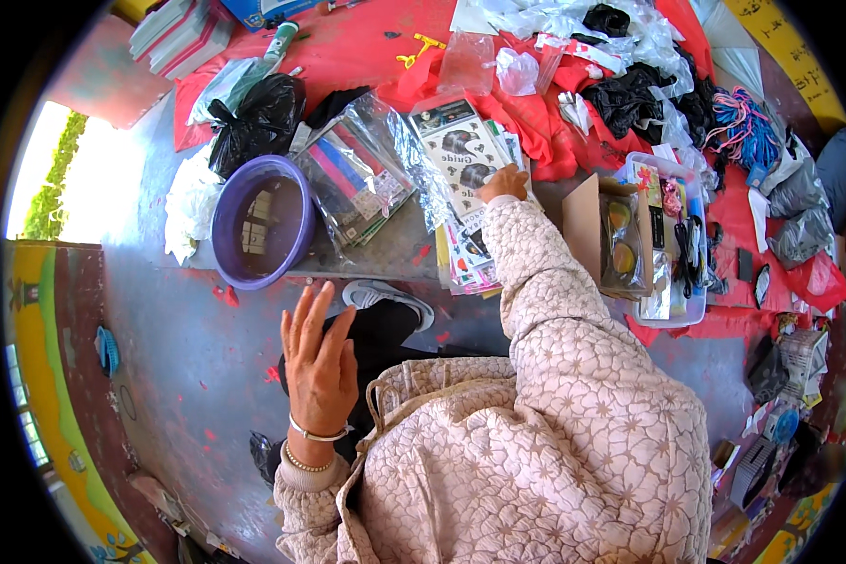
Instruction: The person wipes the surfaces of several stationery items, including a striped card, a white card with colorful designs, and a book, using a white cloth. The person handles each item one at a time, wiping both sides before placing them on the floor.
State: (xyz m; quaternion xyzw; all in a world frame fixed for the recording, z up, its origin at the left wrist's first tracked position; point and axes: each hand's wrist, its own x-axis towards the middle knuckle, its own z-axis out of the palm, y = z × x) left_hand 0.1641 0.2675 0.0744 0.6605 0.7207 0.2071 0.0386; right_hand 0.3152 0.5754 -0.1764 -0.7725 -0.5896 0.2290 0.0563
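- Sticker sheets [462, 150]: stack in clear sleeves, lying on the desk [395, 249] at its near edge, between the purple basin and the cardboard box. Top sheet is white with dark heart shapes.
- Right hand [504, 180]: reached out over the stack, resting on the top sheet's right edge, fingers curled down onto it. Cannot tell whether it actually pinches a sheet or just presses on it.
- Left hand [318, 362]: raised in mid air below the desk edge, open, fingers spread and pointing up, holding nothing. Two bracelets at the wrist.
- Both arms in a pale pink quilted jacket [555, 423].
- Purple basin [261, 221]: left of the stack, at the desk edge, small pale pieces inside.
- Clear plastic packs [357, 169] with striped coloured items: between basin and sticker sheets, overlapping the stack's left side.
- Black plastic bag [258, 117]: just behind the basin.
- Cardboard box [606, 230]: right of the stack, open, next to a clear plastic tub [672, 244] of small goods.
- Red cloth [367, 42] covers the far part of the desk, littered with bags and packets.
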